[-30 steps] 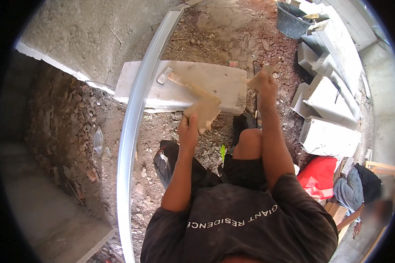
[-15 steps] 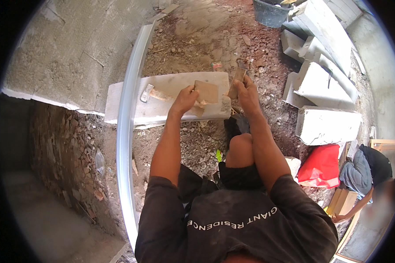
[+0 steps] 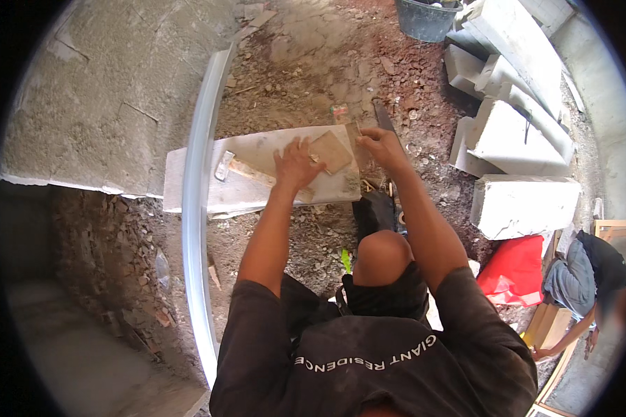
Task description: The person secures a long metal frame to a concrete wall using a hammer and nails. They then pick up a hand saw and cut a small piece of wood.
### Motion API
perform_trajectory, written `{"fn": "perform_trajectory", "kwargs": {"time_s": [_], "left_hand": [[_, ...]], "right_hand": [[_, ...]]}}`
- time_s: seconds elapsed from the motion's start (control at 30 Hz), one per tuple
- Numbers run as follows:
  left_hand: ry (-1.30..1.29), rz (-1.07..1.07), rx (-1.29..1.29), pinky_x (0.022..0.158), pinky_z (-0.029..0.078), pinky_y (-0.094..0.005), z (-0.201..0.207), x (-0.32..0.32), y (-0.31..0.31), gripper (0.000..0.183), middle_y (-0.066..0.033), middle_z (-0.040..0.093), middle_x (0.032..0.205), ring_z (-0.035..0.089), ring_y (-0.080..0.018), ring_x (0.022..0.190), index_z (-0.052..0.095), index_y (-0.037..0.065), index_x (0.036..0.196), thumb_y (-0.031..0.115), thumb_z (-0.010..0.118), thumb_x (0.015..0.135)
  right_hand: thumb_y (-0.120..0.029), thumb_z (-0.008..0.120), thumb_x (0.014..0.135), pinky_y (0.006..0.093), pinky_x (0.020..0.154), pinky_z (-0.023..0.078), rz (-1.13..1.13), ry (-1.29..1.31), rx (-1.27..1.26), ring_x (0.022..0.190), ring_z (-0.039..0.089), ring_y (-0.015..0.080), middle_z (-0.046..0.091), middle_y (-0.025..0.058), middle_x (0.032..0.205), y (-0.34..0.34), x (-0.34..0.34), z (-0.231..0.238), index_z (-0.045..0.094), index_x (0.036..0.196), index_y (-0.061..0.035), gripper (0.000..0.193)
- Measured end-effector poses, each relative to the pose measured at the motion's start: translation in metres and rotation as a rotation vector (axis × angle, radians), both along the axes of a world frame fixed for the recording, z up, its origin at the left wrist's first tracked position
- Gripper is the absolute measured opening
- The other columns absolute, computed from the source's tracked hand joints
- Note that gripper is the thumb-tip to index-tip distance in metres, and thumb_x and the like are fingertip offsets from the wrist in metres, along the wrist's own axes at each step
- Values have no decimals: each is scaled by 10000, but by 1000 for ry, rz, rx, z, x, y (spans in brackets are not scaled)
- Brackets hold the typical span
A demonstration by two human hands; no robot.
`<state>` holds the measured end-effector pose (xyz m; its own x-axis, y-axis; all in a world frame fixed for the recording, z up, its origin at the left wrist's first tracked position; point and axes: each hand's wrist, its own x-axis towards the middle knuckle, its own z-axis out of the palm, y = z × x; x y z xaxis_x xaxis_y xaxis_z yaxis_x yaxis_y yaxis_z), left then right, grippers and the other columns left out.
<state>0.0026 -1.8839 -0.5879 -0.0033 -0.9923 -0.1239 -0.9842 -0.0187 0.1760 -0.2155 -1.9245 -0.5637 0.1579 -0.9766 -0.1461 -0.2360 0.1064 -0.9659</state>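
Observation:
A pale block (image 3: 257,144) lies across the ground in front of me. Flat on its right part rests a thin, brown square piece (image 3: 332,152). My left hand (image 3: 297,165) is spread open on the block, its thumb at the square piece's edge. At the block's right end my right hand (image 3: 386,148) pinches a narrow, flat brown piece (image 3: 352,139), tilted up; whether it is wood or tile I cannot tell. Left of my left hand lies a hammer (image 3: 224,166), its handle partly under that hand. A dark, blade-like strip (image 3: 382,114) shows behind my right hand.
A long metal profile (image 3: 196,174) crosses the block's left end. Pale blocks (image 3: 515,135) are piled at the right, below a dark bucket (image 3: 428,21). A red bag (image 3: 513,271) lies near another person (image 3: 570,278), bent over at the far right. Rubble covers the ground.
My left hand has let go of the square piece and spread on the block. The square piece has turned. My right hand has moved slightly left and nearer, bringing the narrow piece to the block's end.

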Motion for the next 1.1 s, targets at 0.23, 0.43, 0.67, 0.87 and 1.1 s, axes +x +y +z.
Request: {"fn": "perform_trajectory", "kwargs": {"time_s": [0.23, 0.43, 0.67, 0.87, 1.1], "left_hand": [[117, -6, -10, 1031, 253, -478, -10, -14, 17, 781, -81, 354, 1406, 324, -241, 1298, 407, 123, 1333, 499, 685, 708], [91, 0, -86, 1025, 264, -479, -20, -8, 22, 748, -67, 359, 1402, 311, -228, 1304, 443, 127, 1312, 486, 683, 701], [64, -10, -49, 1027, 252, -489, -10, -13, 18, 746, -73, 354, 1396, 314, -271, 1291, 441, 151, 1315, 506, 668, 699], [36, -16, -4, 1038, 237, -483, -6, -17, 16, 770, -82, 329, 1411, 289, -284, 1302, 411, 173, 1344, 539, 648, 709], [26, 53, 31, 1055, 227, -475, -12, 2, 6, 836, -89, 302, 1434, 275, -275, 1319, 367, 139, 1371, 558, 647, 704]], "right_hand": [[-196, 658, 759, 327, 684, 496, 178, 235, 101, 754, 649, 214, 677, 140, 854, -47, 28, -57, 662, 1019, -11, 319], [-226, 644, 747, 338, 713, 498, 176, 418, 16, 778, 659, 233, 680, 136, 854, -46, 41, -54, 671, 1022, -62, 322], [-197, 624, 780, 317, 720, 483, 143, 288, 56, 786, 635, 202, 672, 118, 866, -28, 37, -39, 657, 1013, -15, 298], [-155, 646, 792, 276, 710, 462, -40, -69, 166, 800, 585, 139, 647, 72, 902, 4, -39, -28, 635, 1019, 38, 298], [-210, 671, 787, 281, 745, 451, 106, -82, 194, 837, 573, 143, 646, 84, 946, 26, -14, -42, 622, 1054, 30, 362]]}}
